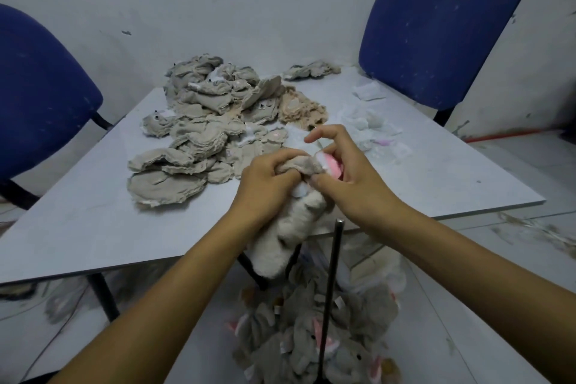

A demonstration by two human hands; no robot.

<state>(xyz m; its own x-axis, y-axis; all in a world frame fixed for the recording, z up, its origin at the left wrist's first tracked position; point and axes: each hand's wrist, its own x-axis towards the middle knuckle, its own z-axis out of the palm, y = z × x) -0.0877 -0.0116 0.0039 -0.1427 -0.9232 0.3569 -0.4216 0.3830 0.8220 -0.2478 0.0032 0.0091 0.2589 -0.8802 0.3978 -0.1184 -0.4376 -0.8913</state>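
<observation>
Both my hands work on one unstuffed plush toy skin [293,227], cream and grey with a pink and white patch at its top. My left hand [268,179] grips the grey upper end of the skin with curled fingers. My right hand [339,162] pinches the same end beside the pink patch, thumb and lower fingers on the fabric, index finger raised and bent. The skin's furry body hangs down over the near edge of the grey table [93,227].
A heap of flat grey plush skins [199,121] and a beige one [300,107] lie on the table's far half, with white scraps [367,125] to the right. Blue chairs [436,25] stand left and right. A dark rod [330,284] rises over a pile of grey plush toys [314,337] below.
</observation>
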